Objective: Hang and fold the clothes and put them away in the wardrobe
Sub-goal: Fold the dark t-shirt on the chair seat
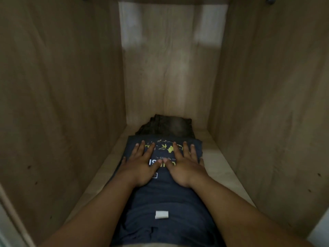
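Observation:
A folded navy T-shirt point(165, 196) with a yellow and white print and a small white tag lies on the wardrobe shelf point(99, 173), running from the front edge inward. My left hand point(140, 164) and my right hand point(185, 164) rest flat on its far end, side by side, fingers spread, thumbs nearly touching over the print. Neither hand grips the cloth. Behind the shirt, against the back panel, sits a folded dark olive garment point(167, 126), partly hidden by the shirt's far edge.
The wooden wardrobe compartment has tall side walls at left point(62, 104) and right point(267, 104) and a pale back panel point(170, 68). Narrow strips of bare shelf run on both sides of the shirt. A clothes rail's end fittings show at the top corners.

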